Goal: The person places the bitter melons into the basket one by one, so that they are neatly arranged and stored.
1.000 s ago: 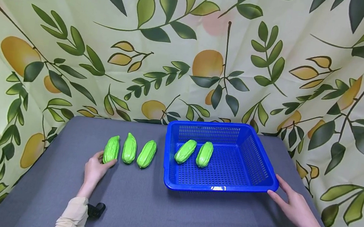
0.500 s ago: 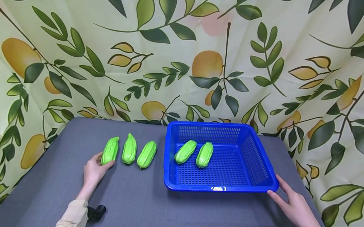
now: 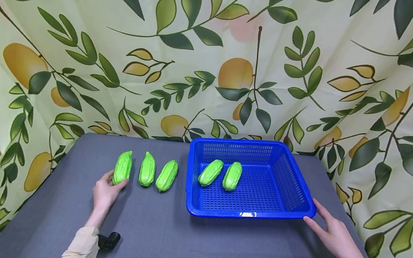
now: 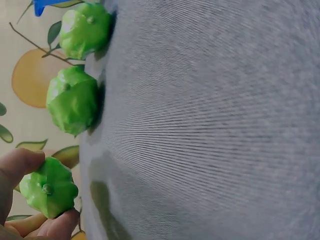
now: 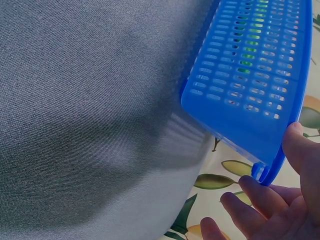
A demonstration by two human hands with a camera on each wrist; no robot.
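In the head view, my left hand [image 3: 104, 192] pinches a ridged green bitter melon [image 3: 122, 167] between thumb and fingers. The left wrist view shows this bitter melon [image 4: 48, 188] end-on, held just off the cloth, its shadow apart from it. To its right lie two more bitter melons, a middle one [image 3: 147, 170] and one nearer the basket [image 3: 166, 176]. The blue plastic basket [image 3: 215, 212] holds another two, a left one [image 3: 210, 172] and a right one [image 3: 232, 176]. My right hand [image 3: 336, 235] grips the basket's near right corner, thumb on the rim [image 5: 295, 100] and fingers at its underside.
A grey cloth [image 3: 161, 244] covers the table. Behind and at both sides hangs a curtain [image 3: 194, 101] printed with leaves and fruit. Each wrist wears a black strap, the left strap [image 3: 109, 241] being the plainer to see.
My left hand has shifted slightly to the left with the bitter melon, widening the gap to the middle one. The right hand and the basket have stayed where they were.
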